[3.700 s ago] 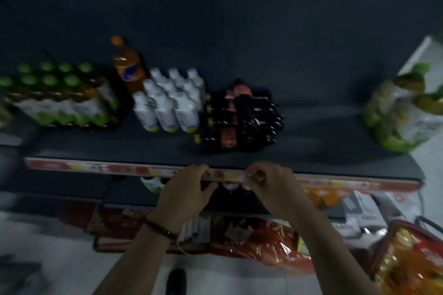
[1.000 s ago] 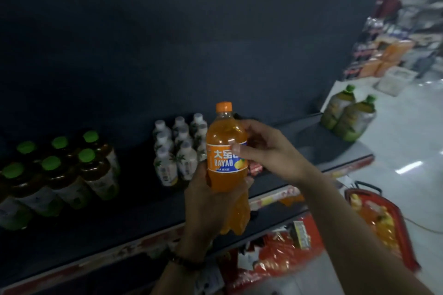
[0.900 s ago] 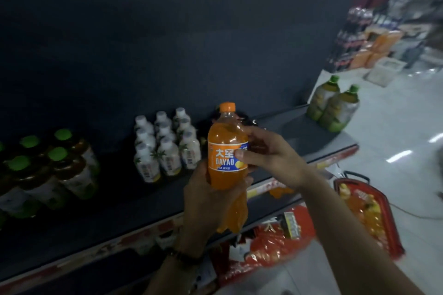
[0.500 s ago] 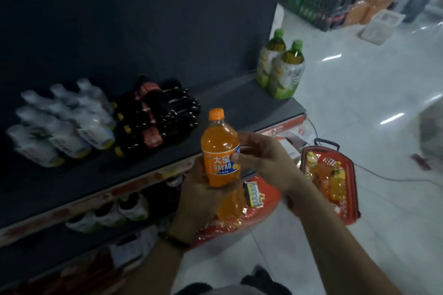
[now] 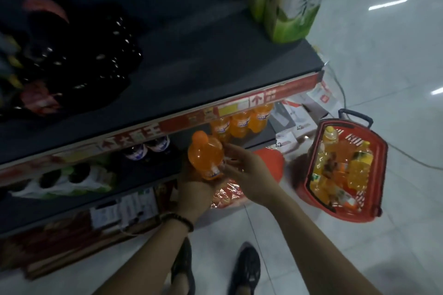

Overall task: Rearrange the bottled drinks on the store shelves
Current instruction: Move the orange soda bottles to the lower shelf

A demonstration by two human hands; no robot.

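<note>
An orange soda bottle with an orange cap is held low in front of the second shelf. My left hand grips its lower part from below. My right hand touches its right side with fairly straight fingers. Behind it, three more orange soda bottles stand on the lower shelf under the red price strip.
On the upper shelf lies a dark shrink-wrapped bottle pack; green tea bottles stand at its right end. A red basket of orange and yellow drinks sits on the tiled floor at right. Blue-capped bottles share the lower shelf.
The view has tilted down and both hands have lowered the orange bottle from upper-shelf height to the lower shelf. My right hand's fingers have loosened from its label.
</note>
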